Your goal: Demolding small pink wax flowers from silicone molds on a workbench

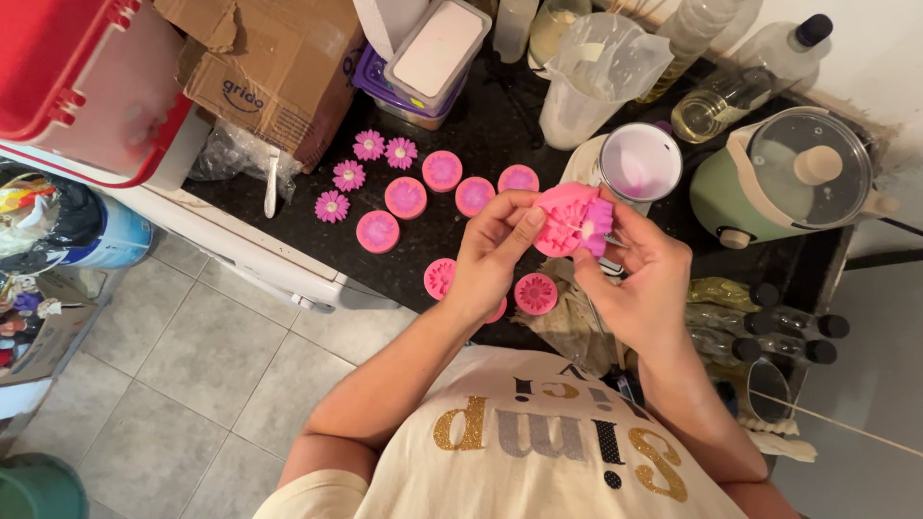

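Observation:
My left hand [492,252] and my right hand [636,271] both grip a pink round silicone mould [565,221] above the black counter [452,245]. A brighter pink flower piece [597,223] sticks out of the mould by my right fingers. Several pink round moulded pieces [406,198] lie on the counter beyond my left hand, and several pink daisy-shaped flowers [349,176] lie further left. Two more pink round pieces [536,293] lie just under my hands.
A metal cup with pink inside [638,161], a plastic jug [596,77], a green pot with glass lid [788,178] and oil bottles [740,91] stand at the back right. Small dark-capped bottles [769,327] lie right. Cardboard box [269,77] and red lid [77,77] stand left.

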